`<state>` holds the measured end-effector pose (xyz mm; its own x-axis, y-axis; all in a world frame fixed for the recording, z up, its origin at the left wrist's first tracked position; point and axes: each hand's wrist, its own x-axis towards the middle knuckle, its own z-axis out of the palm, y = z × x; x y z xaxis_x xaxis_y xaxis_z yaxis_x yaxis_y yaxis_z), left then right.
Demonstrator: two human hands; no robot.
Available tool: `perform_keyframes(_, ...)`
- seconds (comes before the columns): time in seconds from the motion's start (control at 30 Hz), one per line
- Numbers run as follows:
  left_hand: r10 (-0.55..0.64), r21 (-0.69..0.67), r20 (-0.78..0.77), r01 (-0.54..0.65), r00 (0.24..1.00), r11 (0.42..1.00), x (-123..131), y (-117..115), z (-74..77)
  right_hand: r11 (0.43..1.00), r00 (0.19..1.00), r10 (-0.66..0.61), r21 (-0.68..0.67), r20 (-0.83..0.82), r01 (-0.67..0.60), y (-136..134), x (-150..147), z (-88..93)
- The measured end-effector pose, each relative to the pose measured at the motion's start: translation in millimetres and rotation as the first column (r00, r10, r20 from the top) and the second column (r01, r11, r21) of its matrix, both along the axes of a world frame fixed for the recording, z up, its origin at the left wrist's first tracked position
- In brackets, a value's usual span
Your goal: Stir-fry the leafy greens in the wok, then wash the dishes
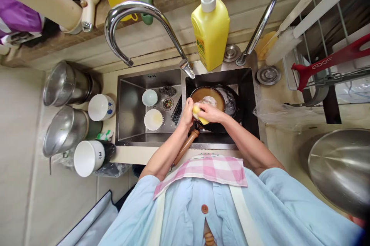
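Head view. Frying pan (208, 94), dark, with wooden handle (186, 146), lies in the right basin of the sink (127, 123). Left hand (187, 114): fingers clenched on the pan rim by the handle. Right hand (213, 113): fingers grasping a yellow sponge (197, 112) inside the pan. White bowl (153, 119) in the left basin. Yellow soap bottle (211, 30) behind the sink.

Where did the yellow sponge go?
In the head view, near the middle, the yellow sponge is in the right hand. It is pressed against the dark round frying pan in the steel sink, beside the left hand.
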<state>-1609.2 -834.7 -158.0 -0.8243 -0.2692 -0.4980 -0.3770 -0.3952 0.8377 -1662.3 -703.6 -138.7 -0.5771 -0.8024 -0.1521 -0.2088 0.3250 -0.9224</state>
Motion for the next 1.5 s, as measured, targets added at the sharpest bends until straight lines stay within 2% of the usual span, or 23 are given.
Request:
perform_keyframes(0.07,-0.017,-0.048,-0.036,0.015,0.999,0.999,-3,-5,1.2,0.98,0.985,0.143,0.15,-0.097,-0.128,7,-1,10.5)
perform_keyframes(0.1,-0.028,-0.06,-0.05,0.025,0.998,0.998,-4,-6,1.6,0.954,0.97,0.193,0.257,-0.147,-0.151,9,0,16.8)
perform_keyframes(0.2,-0.055,-0.062,-0.071,0.051,0.996,0.997,-3,-4,1.9,0.865,0.92,0.248,0.497,-0.302,-0.069,14,1,35.0)
perform_keyframes(0.27,-0.069,-0.07,-0.055,0.065,0.996,0.995,-1,-2,2.3,0.856,0.866,0.192,0.511,-0.462,0.082,13,1,40.4)
perform_keyframes(0.33,-0.077,-0.104,-0.018,0.075,0.997,0.992,1,-1,3.6,0.87,0.786,0.108,0.44,-0.609,0.222,10,-2,37.4)
perform_keyframes(0.43,-0.061,-0.137,0.015,0.062,0.998,0.989,1,-1,7.1,0.859,0.733,0.05,0.403,-0.679,0.315,2,-7,23.9)
perform_keyframes(0.5,-0.039,-0.149,0.013,0.041,0.999,0.988,0,0,9.5,0.81,0.757,0.037,0.463,-0.652,0.36,-3,-7,16.9)
perform_keyframes(0.57,-0.006,-0.2,0.0,0.006,1.0,0.98,-2,1,11.3,0.732,0.813,0.019,0.562,-0.582,0.385,-6,-3,15.5)
perform_keyframes(0.63,0.027,-0.284,-0.018,-0.031,0.999,0.958,-5,3,12.4,0.669,0.883,0.013,0.661,-0.468,0.341,-8,1,18.3)
perform_keyframes(0.67,0.04,-0.323,-0.027,-0.047,0.999,0.945,-6,4,12.8,0.667,0.918,0.025,0.69,-0.396,0.28,-8,2,20.3)
perform_keyframes(0.73,0.044,-0.374,-0.045,-0.058,0.998,0.926,-8,6,13.3,0.729,0.964,0.071,0.673,-0.257,0.126,-8,2,23.5)
perform_keyframes(0.8,0.02,-0.384,-0.063,-0.042,0.998,0.922,-11,6,13.3,0.825,0.979,0.108,0.566,-0.174,0.01,-5,0,24.9)
perform_keyframes(0.87,0.001,-0.39,-0.072,-0.028,0.997,0.92,-13,4,13.0,0.904,0.986,0.097,0.427,-0.137,-0.03,1,-4,25.2)
perform_keyframes(0.97,-0.006,-0.422,-0.099,-0.037,0.995,0.906,-16,0,12.1,0.964,0.995,0.077,0.259,-0.059,-0.06,19,-9,25.1)
perform_keyframes(1.03,-0.004,-0.46,-0.134,-0.058,0.991,0.886,-17,-3,12.3,0.974,0.999,0.023,0.227,-0.026,-0.017,37,-13,22.9)
perform_keyframes(1.1,-0.008,-0.503,-0.159,-0.075,0.987,0.861,-17,-5,13.4,0.941,0.991,-0.126,0.311,-0.053,0.136,55,-19,16.2)
perform_keyframes(1.17,0.004,-0.538,-0.162,-0.092,0.987,0.838,-16,-7,15.2,0.832,0.946,-0.292,0.451,-0.139,0.323,69,-25,4.0)
perform_keyframes(1.23,0.029,-0.547,-0.149,-0.107,0.988,0.831,-15,-9,17.5,0.714,0.9,-0.381,0.552,-0.21,0.431,79,-29,-12.1)
perform_keyframes(1.3,0.062,-0.511,-0.123,-0.117,0.99,0.851,-14,-10,20.6,0.669,0.882,-0.411,0.581,-0.23,0.463,84,-31,-27.9)
perform_keyframes(1.4,0.073,-0.371,-0.054,-0.088,0.996,0.924,-11,-8,26.5,0.718,0.848,-0.508,0.469,-0.151,0.514,83,-26,-40.0)
perform_keyframes(1.47,0.062,-0.276,0.003,-0.059,0.998,0.959,-7,-3,29.9,0.792,0.803,-0.583,0.305,0.122,0.529,76,-18,-37.2)
perform_keyframes(1.5,0.052,-0.238,0.03,-0.043,0.998,0.97,-5,0,31.2,0.828,0.766,-0.561,0.213,0.315,0.519,70,-13,-33.4)
